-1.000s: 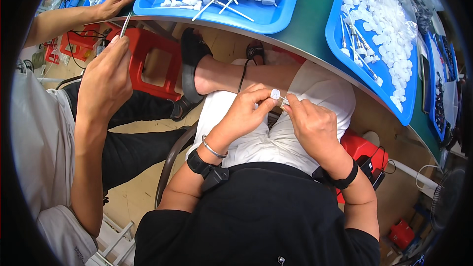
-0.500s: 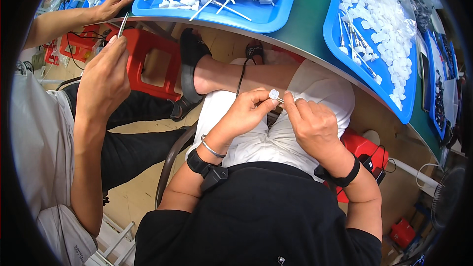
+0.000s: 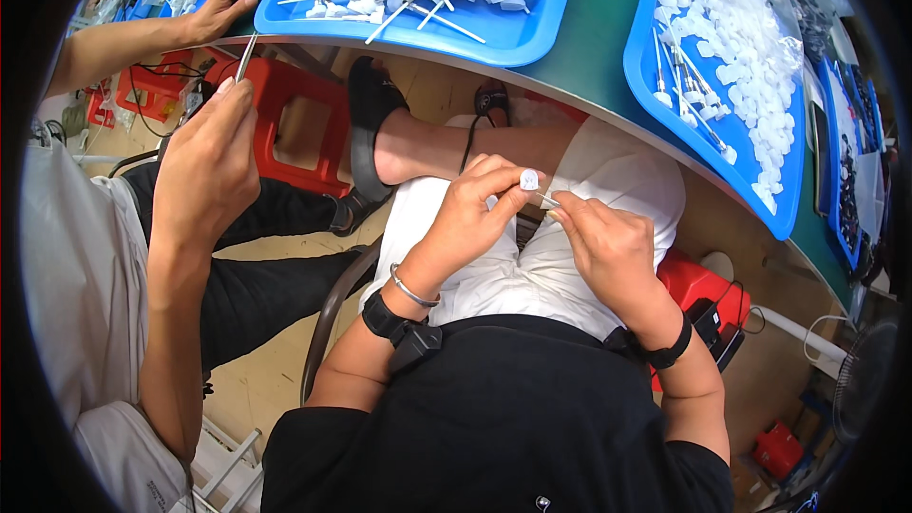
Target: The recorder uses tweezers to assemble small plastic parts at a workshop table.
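Over my lap, my left hand (image 3: 475, 204) pinches a small white plastic piece (image 3: 529, 180) between thumb and fingertips. Another bit of white shows inside that hand, too hidden to name. My right hand (image 3: 613, 242) is closed on a thin metal rod (image 3: 548, 199), whose tip points at the white piece. Whether the rod touches the piece cannot be made out. Beyond my hands, a blue tray (image 3: 532, 49) bears a heap of white pieces, many with thin stems. A second blue tray (image 3: 646, 66) to the right holds loose white pieces and several metal-stemmed ones.
At the left, a co-worker's hand (image 3: 211, 157) holds tweezers (image 3: 247, 55); their other hand (image 3: 223, 5) rests by the table edge. The green table (image 3: 598, 14) curves in front of my knees. Red stools (image 3: 299, 123) stand below, and a fan (image 3: 866, 380) is at the right.
My right hand has drawn slightly right and down from my left, showing more of the rod. The white piece has turned a little. The co-worker's tweezers have shifted slightly right.
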### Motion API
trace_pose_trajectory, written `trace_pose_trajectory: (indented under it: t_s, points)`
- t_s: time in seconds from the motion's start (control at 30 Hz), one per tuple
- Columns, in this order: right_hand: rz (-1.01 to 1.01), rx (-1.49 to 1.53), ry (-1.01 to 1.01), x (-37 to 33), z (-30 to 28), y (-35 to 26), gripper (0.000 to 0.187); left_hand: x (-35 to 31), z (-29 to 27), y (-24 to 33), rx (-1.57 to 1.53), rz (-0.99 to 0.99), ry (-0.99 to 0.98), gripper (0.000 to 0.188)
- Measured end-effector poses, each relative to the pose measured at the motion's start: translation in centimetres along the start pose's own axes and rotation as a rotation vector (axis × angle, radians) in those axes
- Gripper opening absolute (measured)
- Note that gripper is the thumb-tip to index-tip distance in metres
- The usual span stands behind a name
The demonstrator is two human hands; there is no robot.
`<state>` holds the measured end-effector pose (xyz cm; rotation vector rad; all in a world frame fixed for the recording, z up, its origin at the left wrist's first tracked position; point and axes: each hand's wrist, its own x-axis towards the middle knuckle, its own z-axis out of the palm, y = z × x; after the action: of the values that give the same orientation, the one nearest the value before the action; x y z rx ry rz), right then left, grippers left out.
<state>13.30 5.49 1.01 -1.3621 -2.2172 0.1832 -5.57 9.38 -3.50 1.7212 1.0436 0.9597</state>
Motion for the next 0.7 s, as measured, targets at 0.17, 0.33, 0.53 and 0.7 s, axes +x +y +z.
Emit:
trace_pose_trajectory:
  t_s: [0.17, 0.33, 0.53, 0.7]
  points:
    - [0.042, 0.006, 0.003, 0.01, 0.24, -0.11, 0.016, 0.05, 0.12, -0.10, 0.012, 0.033, 0.013, 0.017]
    - [0.055, -0.002, -0.007, 0.14, 0.20, -0.05, 0.015, 0.22, 0.17, -0.02, 0.049, 0.054, 0.018, 0.017]
    - [0.075, 0.033, -0.037, 0.19, 0.19, 0.03, 0.014, 0.31, 0.20, 0.10, 0.059, 0.055, 0.023, 0.017]
    - [0.169, 0.187, -0.062, 0.18, 0.23, 0.06, 0.014, 0.37, 0.13, 0.11, 0.067, 0.071, 0.023, 0.017]
